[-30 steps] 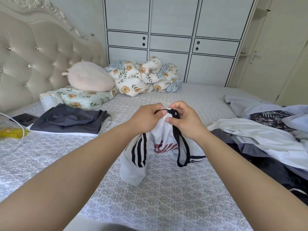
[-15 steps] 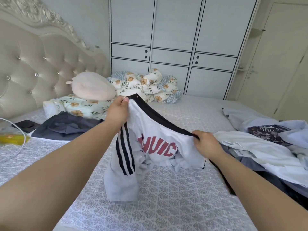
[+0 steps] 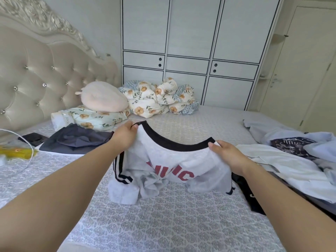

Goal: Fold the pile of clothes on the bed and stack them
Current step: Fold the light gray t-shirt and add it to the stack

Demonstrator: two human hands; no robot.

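Note:
A white T-shirt with a black collar, black sleeve stripes and red lettering hangs over the middle of the bed, its lower part crumpled on the bedspread. My left hand pinches the collar's left end. My right hand grips the collar's right end, and the collar stretches between them. A pile of unfolded clothes, white, pale blue and dark pieces, lies at the right. A folded dark grey garment rests at the left near the pillows.
A patterned grey bedspread covers the bed. Floral pillow, pink plush cushion and bunched floral quilt sit at the head end. A white cable, a yellow item and a dark phone-like object lie far left. White wardrobe behind.
My hands moved apart from a joined grip at the collar, spreading the shirt open. The shirt then dropped lower toward the bed, with my left hand coming down level with my right.

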